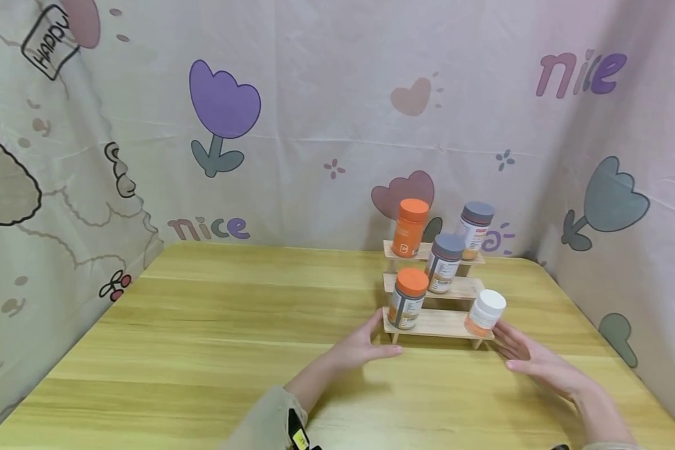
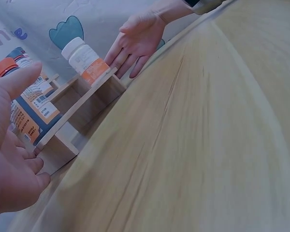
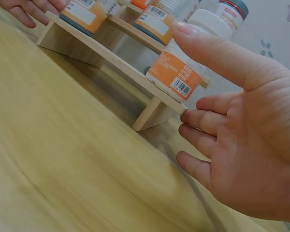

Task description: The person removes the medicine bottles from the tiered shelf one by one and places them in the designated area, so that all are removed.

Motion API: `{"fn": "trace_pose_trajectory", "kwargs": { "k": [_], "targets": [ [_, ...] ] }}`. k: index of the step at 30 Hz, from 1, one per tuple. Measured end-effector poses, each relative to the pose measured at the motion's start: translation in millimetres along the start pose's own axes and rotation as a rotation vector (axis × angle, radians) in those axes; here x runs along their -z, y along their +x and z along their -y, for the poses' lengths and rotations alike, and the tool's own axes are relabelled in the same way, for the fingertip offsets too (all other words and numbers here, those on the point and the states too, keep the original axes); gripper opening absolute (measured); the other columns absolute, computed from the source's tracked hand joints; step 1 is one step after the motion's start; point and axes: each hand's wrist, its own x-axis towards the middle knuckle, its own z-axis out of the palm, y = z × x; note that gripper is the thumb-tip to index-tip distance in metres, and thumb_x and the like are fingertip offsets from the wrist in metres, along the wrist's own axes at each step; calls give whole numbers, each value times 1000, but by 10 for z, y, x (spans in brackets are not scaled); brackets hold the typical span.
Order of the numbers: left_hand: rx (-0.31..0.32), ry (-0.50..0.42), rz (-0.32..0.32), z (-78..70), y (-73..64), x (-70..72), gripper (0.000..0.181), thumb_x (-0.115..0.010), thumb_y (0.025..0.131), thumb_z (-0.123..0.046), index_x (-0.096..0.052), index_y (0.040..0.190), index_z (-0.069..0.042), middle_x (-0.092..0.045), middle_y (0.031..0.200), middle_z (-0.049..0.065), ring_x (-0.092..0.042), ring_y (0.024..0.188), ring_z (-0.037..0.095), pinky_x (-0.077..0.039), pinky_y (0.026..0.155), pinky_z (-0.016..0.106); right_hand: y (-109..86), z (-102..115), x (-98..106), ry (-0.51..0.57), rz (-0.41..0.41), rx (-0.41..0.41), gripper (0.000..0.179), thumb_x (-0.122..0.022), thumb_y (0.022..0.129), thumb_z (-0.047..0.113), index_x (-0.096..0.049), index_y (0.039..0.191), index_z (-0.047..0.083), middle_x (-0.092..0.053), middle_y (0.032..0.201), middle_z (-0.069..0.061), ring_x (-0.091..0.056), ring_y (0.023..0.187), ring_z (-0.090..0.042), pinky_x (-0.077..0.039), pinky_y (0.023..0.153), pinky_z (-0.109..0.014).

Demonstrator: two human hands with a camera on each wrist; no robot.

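Observation:
A three-step wooden rack [image 1: 439,324] stands on the table and carries several pill bottles. An orange-lidded bottle [image 1: 408,300] is at the left of the lowest step, a white-capped bottle [image 1: 485,312] at its right end. One grey-lidded bottle [image 1: 445,262] stands on the middle step. The top step bears an all-orange bottle [image 1: 410,228] and another grey-lidded bottle [image 1: 475,230]. My left hand [image 1: 362,344] is at the rack's left end, its fingertips against the lowest step, thumb apart. Against the right end rest the extended fingers of my right hand [image 1: 545,369], close beside the white-capped bottle.
The rack sits at the right rear of the wood-grain table [image 1: 230,325]. A printed cloth [image 1: 315,125] hangs behind the table and along both sides, close to the rack's back.

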Motion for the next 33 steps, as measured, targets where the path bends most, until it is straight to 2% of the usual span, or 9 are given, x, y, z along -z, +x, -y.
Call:
{"fn": "trace_pose_trajectory", "kwargs": {
  "k": [5,10,11,14,16,18,26,33],
  "targets": [
    [-14,-2,-12,32,-85,131,95,-68,83,-36,-7,149,-5,-13,152,16,-17,137,34,-16,108,53,128,-14,-66,28,46,18,70,-38,92,-12,13,140,-10,-23,147,21,-24,132,2,-22,102,-14],
    [0,-31,-27,68,-179,225,93,-68,84,-34,-8,149,-5,-13,152,15,-17,137,33,-16,109,51,221,-19,-135,-9,26,-38,73,-42,92,-8,16,137,-12,-22,145,23,-25,130,4,-23,101,-14],
    [3,-31,-31,74,-199,243,93,-68,84,-34,-8,149,-5,-13,152,14,-17,137,32,-16,109,51,240,-18,-147,-25,15,-56,74,-43,93,-7,16,138,-12,-19,147,20,-25,130,5,-24,101,-15],
    [1,-23,-40,82,-258,305,93,-67,84,-34,-7,148,-4,-12,153,14,-17,138,31,-15,109,49,302,-16,-181,-66,-1,-93,76,-46,93,-3,14,140,-10,-4,153,-3,-25,129,6,-26,100,-15],
    [0,-13,-44,86,-291,347,92,-67,84,-33,-7,148,-3,-12,153,14,-16,138,31,-16,110,48,345,-15,-206,-79,-4,-103,77,-48,93,-1,13,140,-10,9,149,-20,-25,129,6,-27,100,-16],
    [-3,-7,-44,92,-322,388,92,-67,85,-33,-7,148,-4,-12,153,14,-17,138,32,-16,109,49,382,-19,-232,-81,-1,-104,78,-49,92,0,12,140,-10,17,142,-31,-24,129,6,-27,100,-16],
    [-14,4,-29,144,-428,521,92,-67,85,-33,-7,148,-1,-13,152,17,-21,136,34,-18,109,50,478,-47,-353,-69,-1,-117,82,-51,92,3,13,141,-9,16,143,-30,-24,129,7,-25,101,-15],
    [-2,23,-48,155,-512,629,93,-67,84,-33,-7,148,-1,-14,152,17,-21,136,34,-18,109,49,568,-63,-448,-88,4,-82,84,-54,91,4,11,142,-8,15,145,-30,-21,131,4,-21,103,-15]
  ]
}}
